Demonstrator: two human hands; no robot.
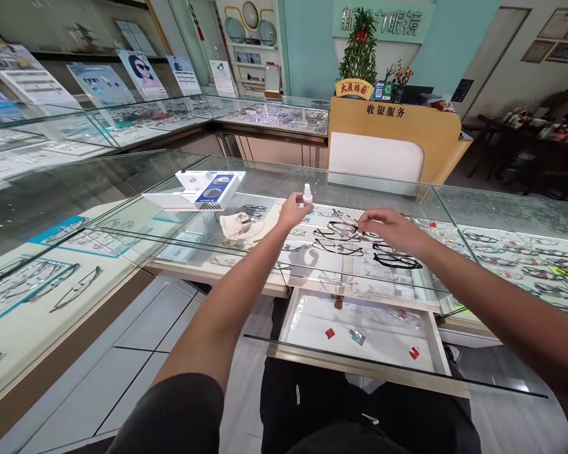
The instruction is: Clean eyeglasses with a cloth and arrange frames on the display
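A small white plastic bottle (307, 195) is upright in the curled left hand (292, 212), by the clear glass worktop (274, 183). The half-curled right hand (389, 228) is beside dark-framed eyeglasses (343, 226), its hold unclear. A white-and-blue cardboard box (216, 191) stands open; the pulled-out white drawer (307, 315) contains small red pieces (414, 353).

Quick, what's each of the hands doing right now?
Left hand: holding a small white bottle.
Right hand: partly curled at the eyeglasses; whether it grips any cannot be told.
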